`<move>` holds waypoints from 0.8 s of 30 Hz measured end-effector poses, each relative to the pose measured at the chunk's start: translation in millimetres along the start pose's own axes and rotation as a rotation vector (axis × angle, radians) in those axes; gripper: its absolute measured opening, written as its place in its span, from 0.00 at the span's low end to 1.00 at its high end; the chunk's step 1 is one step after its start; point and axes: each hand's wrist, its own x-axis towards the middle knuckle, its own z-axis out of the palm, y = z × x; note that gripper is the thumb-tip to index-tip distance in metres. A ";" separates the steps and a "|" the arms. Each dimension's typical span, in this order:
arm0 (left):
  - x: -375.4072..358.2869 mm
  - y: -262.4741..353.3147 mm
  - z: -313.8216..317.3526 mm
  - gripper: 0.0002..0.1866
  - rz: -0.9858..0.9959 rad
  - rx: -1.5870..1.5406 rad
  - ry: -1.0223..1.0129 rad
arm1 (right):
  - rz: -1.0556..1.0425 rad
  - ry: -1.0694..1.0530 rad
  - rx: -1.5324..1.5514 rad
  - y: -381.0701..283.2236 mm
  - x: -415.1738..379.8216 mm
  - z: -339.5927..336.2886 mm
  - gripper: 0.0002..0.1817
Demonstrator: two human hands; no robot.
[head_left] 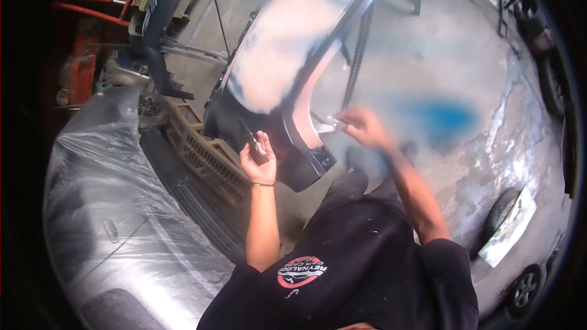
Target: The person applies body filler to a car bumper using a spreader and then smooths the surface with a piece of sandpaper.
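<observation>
A black car fender (244, 107) stands in front of me, with a large pale filler-coloured patch (269, 67) over its upper part and a pinkish strip (304, 110) along the wheel arch. My left hand (262, 164), palm turned up, holds a thin brown flat piece (257, 154) with whitish paste near the fingers; it is close to the fender's lower dark end. Right of the arch, my right hand (364, 127) has thumb and fingers pinched together at the edge of the fender. I cannot tell what is between those fingertips.
Plastic sheeting (116, 165) covers a car at the left. Beside it lie a tan grille-like part (205, 159) and a long dark trim piece (183, 189). A dark metal stand (359, 55) is behind the fender. A tyre (504, 208) and a white panel (509, 226) are at right.
</observation>
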 end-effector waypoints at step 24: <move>-90.8 -170.4 193.4 0.24 0.322 0.682 -0.300 | -0.693 -0.155 -0.819 -236.9 -44.8 -145.1 0.27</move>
